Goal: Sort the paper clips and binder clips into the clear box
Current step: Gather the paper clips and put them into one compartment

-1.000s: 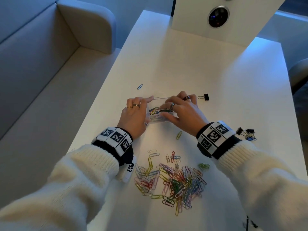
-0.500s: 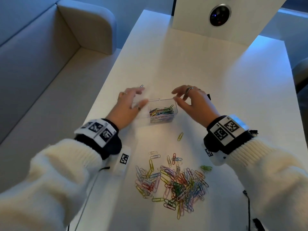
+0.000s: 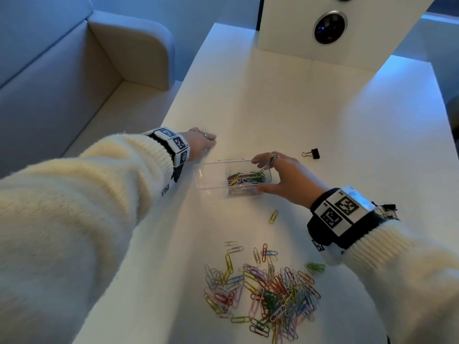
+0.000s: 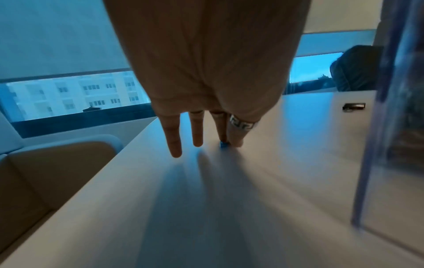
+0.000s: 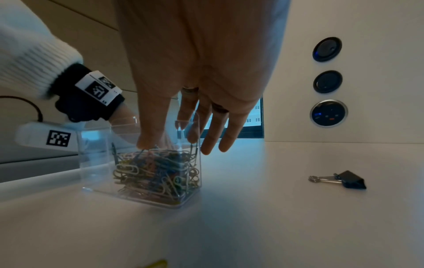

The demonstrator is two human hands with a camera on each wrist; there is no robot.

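Note:
The clear box (image 3: pixel 211 178) (image 5: pixel 142 163) stands mid-table, and its right compartment is full of coloured paper clips (image 3: pixel 246 178). My right hand (image 3: pixel 259 175) (image 5: pixel 176 145) holds the box's right end, thumb on the near wall and fingers over the far rim. My left hand (image 3: pixel 210 141) (image 4: pixel 227 143) reaches just past the box's left end. Its thumb and a fingertip pinch a blue paper clip (image 4: pixel 223 144) that lies on the table. In front of me lies a big pile of loose paper clips (image 3: pixel 268 291). One black binder clip (image 3: pixel 313 153) (image 5: pixel 348 179) sits to the right of the box.
A lone yellow clip (image 3: pixel 273 216) lies between box and pile. More binder clips (image 3: pixel 387 209) peek out behind my right wrist. A white panel with round sockets (image 3: pixel 323 28) stands at the table's far end. A sofa (image 3: pixel 74 70) runs along the table's left edge.
Both hands were on the box a second ago. My left hand has left it and moved to the blue clip beyond its left end; my right hand lifted off briefly and now holds the box again.

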